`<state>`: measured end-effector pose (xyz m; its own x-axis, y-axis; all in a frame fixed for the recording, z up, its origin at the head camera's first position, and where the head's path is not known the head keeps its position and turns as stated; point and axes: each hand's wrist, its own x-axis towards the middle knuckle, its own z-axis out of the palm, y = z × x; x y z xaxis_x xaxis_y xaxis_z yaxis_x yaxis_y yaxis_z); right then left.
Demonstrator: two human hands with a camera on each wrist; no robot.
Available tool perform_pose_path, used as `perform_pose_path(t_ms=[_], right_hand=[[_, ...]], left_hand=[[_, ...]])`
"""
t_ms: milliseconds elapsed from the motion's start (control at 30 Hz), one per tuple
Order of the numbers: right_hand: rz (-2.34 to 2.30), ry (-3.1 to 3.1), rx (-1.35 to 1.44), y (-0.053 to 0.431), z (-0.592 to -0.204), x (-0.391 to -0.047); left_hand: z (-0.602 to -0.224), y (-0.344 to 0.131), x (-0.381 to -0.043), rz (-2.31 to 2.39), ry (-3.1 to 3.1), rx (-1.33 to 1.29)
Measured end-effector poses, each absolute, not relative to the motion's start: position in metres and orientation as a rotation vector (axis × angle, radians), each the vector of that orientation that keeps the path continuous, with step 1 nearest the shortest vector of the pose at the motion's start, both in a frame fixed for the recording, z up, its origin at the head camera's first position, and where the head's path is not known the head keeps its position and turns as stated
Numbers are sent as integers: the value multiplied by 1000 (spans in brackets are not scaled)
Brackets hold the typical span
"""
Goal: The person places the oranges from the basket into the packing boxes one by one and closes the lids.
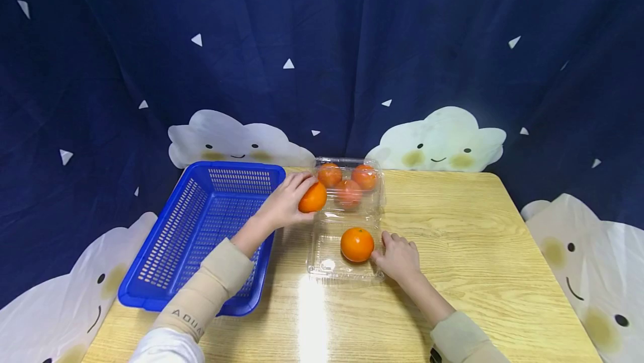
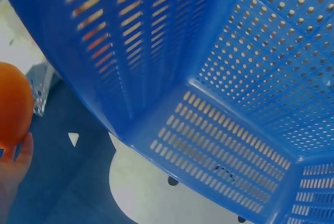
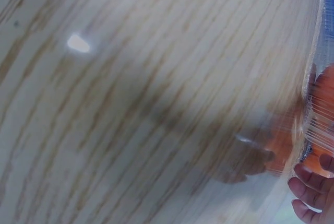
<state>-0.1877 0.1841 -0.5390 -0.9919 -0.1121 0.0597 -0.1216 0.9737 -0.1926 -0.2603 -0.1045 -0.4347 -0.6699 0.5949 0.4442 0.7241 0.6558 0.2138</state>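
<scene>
My left hand [image 1: 290, 201] grips an orange [image 1: 313, 197] between the blue basket and the clear plastic clamshell box [image 1: 322, 262]. In the left wrist view the orange [image 2: 13, 106] shows at the left edge, with fingertips under it. Another orange [image 1: 357, 244] sits in the near half of the box. My right hand [image 1: 399, 258] is at the right rim of that half, thumb close to the orange and fingers outside the wall. Three more oranges [image 1: 348, 192] lie in the far half, seen through clear plastic. In the right wrist view the right hand's fingers [image 3: 308, 190] are spread and slightly bent.
The blue perforated basket [image 1: 128, 290] stands left of the box, beneath my left forearm. Both rest on a light wooden table [image 1: 453, 229]. A dark blue curtain [image 1: 322, 44] with white clouds hangs behind the table.
</scene>
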Motion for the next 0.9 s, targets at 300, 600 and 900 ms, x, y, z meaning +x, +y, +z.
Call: perform_pose_path(t_ms=[300,600,900], right_hand=[[325,-3083,169,184,-538,-187],[329,-3088,163,184,-539,-187],[312,-3092,162,184,-540,-187]], left_hand=[[-440,-92,-250,-480,-2636,-1275],[-446,-81,-240,-389,-2669,-1452],[-451,-73,-229,-283,-2796,-1566]])
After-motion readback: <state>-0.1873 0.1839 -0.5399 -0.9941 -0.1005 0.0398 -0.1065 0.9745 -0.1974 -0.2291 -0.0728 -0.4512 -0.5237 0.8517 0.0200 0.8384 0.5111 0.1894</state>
